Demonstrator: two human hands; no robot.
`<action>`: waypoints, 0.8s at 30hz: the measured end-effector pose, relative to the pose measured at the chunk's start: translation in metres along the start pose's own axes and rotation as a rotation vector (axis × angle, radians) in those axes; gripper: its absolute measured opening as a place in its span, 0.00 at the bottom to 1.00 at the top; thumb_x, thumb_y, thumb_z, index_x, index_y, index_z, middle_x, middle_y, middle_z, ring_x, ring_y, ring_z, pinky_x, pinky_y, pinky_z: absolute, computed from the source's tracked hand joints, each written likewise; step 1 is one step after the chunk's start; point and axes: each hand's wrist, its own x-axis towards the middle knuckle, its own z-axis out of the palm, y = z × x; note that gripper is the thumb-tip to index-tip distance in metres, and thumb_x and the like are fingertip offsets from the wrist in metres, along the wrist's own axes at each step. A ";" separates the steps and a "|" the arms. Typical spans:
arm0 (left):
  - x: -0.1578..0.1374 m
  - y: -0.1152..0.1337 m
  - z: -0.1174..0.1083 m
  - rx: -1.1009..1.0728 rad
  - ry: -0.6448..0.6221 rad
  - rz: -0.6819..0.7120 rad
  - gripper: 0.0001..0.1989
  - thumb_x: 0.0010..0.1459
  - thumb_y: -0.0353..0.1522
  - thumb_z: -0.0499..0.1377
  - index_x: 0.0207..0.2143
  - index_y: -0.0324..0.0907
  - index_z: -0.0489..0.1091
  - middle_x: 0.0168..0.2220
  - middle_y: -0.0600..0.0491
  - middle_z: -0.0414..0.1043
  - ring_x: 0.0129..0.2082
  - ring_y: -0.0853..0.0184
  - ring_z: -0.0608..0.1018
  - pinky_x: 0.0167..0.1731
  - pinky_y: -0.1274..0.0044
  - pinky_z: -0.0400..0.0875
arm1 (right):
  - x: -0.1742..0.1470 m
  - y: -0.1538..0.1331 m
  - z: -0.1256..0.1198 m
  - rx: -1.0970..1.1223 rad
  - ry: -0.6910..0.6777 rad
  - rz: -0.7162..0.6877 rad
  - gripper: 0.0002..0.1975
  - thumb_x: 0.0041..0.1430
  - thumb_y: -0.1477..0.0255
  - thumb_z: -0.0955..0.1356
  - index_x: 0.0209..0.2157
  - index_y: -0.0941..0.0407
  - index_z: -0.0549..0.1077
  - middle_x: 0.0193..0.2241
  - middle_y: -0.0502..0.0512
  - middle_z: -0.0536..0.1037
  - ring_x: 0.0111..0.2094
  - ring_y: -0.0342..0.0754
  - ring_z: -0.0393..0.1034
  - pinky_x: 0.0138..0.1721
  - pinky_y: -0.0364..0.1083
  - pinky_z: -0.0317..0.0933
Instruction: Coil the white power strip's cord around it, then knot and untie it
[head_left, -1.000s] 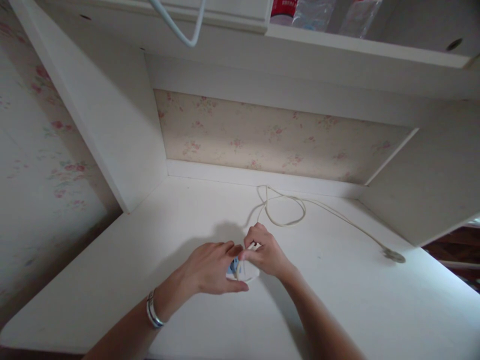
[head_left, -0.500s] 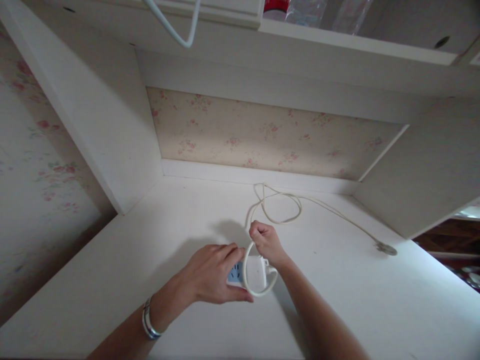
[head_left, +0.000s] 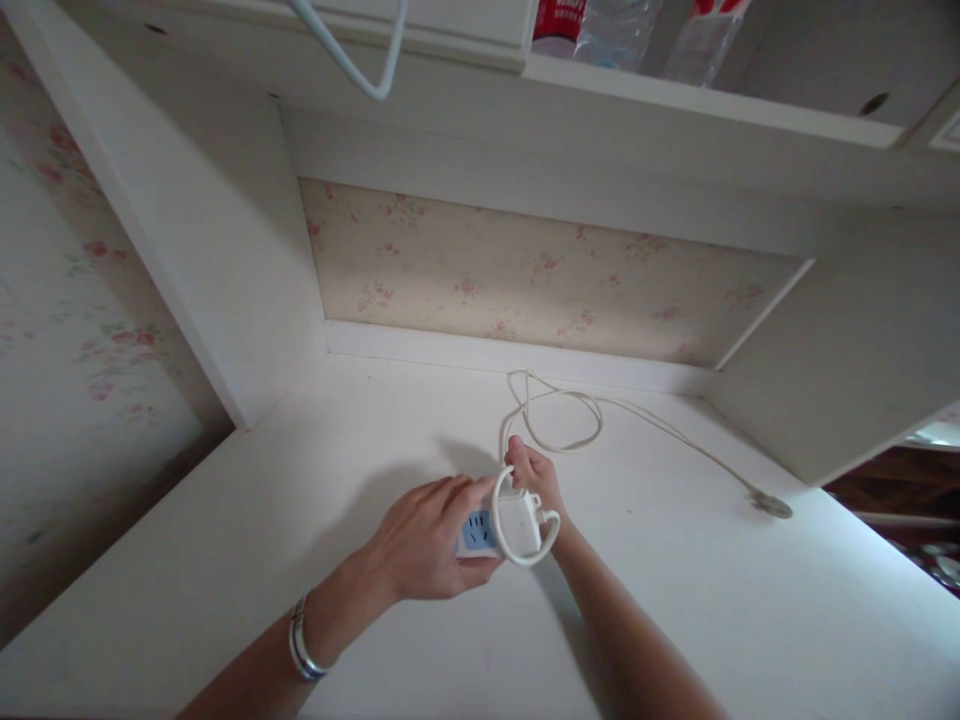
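My left hand (head_left: 439, 535) is wrapped round a white power strip (head_left: 478, 533) with a blue socket face, thumb along its near side and fingers over the far side. At the strip's right end sits a white block (head_left: 519, 525), seemingly a plugged-in adapter. A thick white cord (head_left: 517, 562) loops from the block's right side across its front and up to my right hand (head_left: 536, 475). My right fingers are closed round this cord just behind the block. From there the thinner cable (head_left: 568, 445) runs in loose loops over the white tabletop (head_left: 375, 410).
A plug (head_left: 771, 503) at the cable's far end lies near the tabletop's right edge. White side panels (head_left: 202, 220) flank the nook, with floral wallpaper (head_left: 540, 275) behind. Overhead, a shelf (head_left: 712, 105) holds plastic bottles (head_left: 619, 35), and a pale blue rod (head_left: 360, 75) hangs down.
The power strip and block have tilted and risen slightly. My right hand has shifted lower behind the block, and the cord loop has drawn in. The camera view has moved a little.
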 end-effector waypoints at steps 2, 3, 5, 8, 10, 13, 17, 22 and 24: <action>0.000 -0.001 0.001 0.004 0.010 0.020 0.36 0.48 0.37 0.59 0.58 0.45 0.49 0.48 0.47 0.67 0.46 0.58 0.71 0.47 0.67 0.68 | -0.001 0.001 0.001 -0.017 -0.027 0.014 0.25 0.54 0.49 0.61 0.20 0.56 0.59 0.15 0.44 0.55 0.17 0.39 0.49 0.17 0.40 0.44; 0.000 -0.002 0.001 0.006 0.015 0.028 0.36 0.48 0.35 0.59 0.58 0.44 0.49 0.48 0.47 0.67 0.46 0.58 0.71 0.47 0.67 0.68 | -0.001 0.002 0.001 -0.022 -0.039 0.018 0.25 0.55 0.49 0.60 0.20 0.56 0.60 0.15 0.45 0.56 0.18 0.39 0.50 0.18 0.40 0.45; 0.001 -0.003 0.000 0.006 0.043 0.025 0.38 0.47 0.33 0.59 0.59 0.45 0.48 0.47 0.48 0.67 0.46 0.59 0.71 0.47 0.68 0.68 | -0.002 0.004 0.001 -0.028 -0.054 0.011 0.25 0.56 0.49 0.59 0.20 0.56 0.59 0.15 0.46 0.57 0.18 0.40 0.52 0.18 0.41 0.46; 0.002 -0.005 -0.003 0.001 0.117 -0.010 0.38 0.48 0.32 0.58 0.60 0.45 0.47 0.46 0.48 0.68 0.45 0.60 0.72 0.47 0.69 0.68 | -0.003 0.006 0.000 -0.069 -0.066 -0.035 0.25 0.58 0.49 0.57 0.19 0.55 0.58 0.16 0.47 0.59 0.19 0.41 0.54 0.19 0.42 0.48; 0.002 -0.006 -0.006 0.008 0.156 -0.034 0.36 0.49 0.33 0.57 0.60 0.46 0.48 0.46 0.48 0.68 0.45 0.60 0.72 0.47 0.70 0.69 | -0.003 0.008 -0.001 -0.145 -0.077 -0.094 0.25 0.60 0.51 0.56 0.19 0.55 0.57 0.16 0.47 0.60 0.19 0.41 0.54 0.20 0.42 0.49; 0.004 -0.009 -0.009 0.020 0.225 -0.091 0.34 0.50 0.33 0.58 0.59 0.46 0.51 0.46 0.48 0.67 0.46 0.60 0.72 0.48 0.71 0.68 | -0.004 0.009 -0.001 -0.371 -0.146 -0.282 0.21 0.61 0.57 0.57 0.21 0.56 0.63 0.19 0.50 0.67 0.21 0.43 0.59 0.23 0.42 0.53; 0.006 -0.018 -0.012 0.053 0.309 -0.226 0.31 0.51 0.33 0.57 0.58 0.45 0.52 0.46 0.48 0.68 0.46 0.61 0.72 0.49 0.72 0.67 | -0.010 0.005 0.004 -0.768 -0.169 -0.480 0.17 0.65 0.66 0.55 0.29 0.57 0.68 0.26 0.55 0.73 0.27 0.45 0.66 0.28 0.42 0.53; 0.006 -0.028 -0.014 0.147 0.304 -0.361 0.32 0.51 0.34 0.58 0.58 0.45 0.52 0.46 0.48 0.69 0.45 0.60 0.73 0.46 0.70 0.69 | -0.024 -0.016 0.007 -1.103 -0.131 -0.590 0.19 0.67 0.65 0.53 0.30 0.56 0.68 0.24 0.51 0.73 0.22 0.41 0.65 0.23 0.42 0.44; 0.006 -0.028 -0.013 0.147 0.312 -0.366 0.33 0.52 0.34 0.58 0.59 0.45 0.51 0.45 0.48 0.70 0.44 0.60 0.73 0.46 0.70 0.69 | -0.031 -0.023 0.007 -1.169 -0.135 -0.624 0.20 0.67 0.65 0.53 0.28 0.56 0.67 0.23 0.50 0.73 0.20 0.41 0.64 0.21 0.43 0.41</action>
